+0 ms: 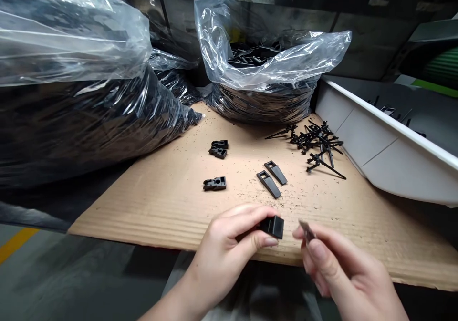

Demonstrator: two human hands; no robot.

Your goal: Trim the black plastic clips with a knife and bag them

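Near the front edge of the cardboard, my left hand (238, 237) is closed around a black plastic block-shaped part (275, 226), its square end facing right. A short gap away, my right hand (339, 259) pinches a small thin blade (307, 230) with its pointed tip upward; the rest of it is hidden by the fingers. Just beyond the hands lie two flat tapered black clips (269, 184), each with a square hole. Farther left are a single black plastic housing (215, 183) and a pair of similar housings (218, 152) touching each other.
Thin black sprue pieces (318, 142) are heaped at the right beside a white bin (386, 144). An open see-through bag (265, 99) of black parts stands at the back. Another bulging bag (89, 116) fills the left. Dark shavings dot the cardboard sheet (157, 201).
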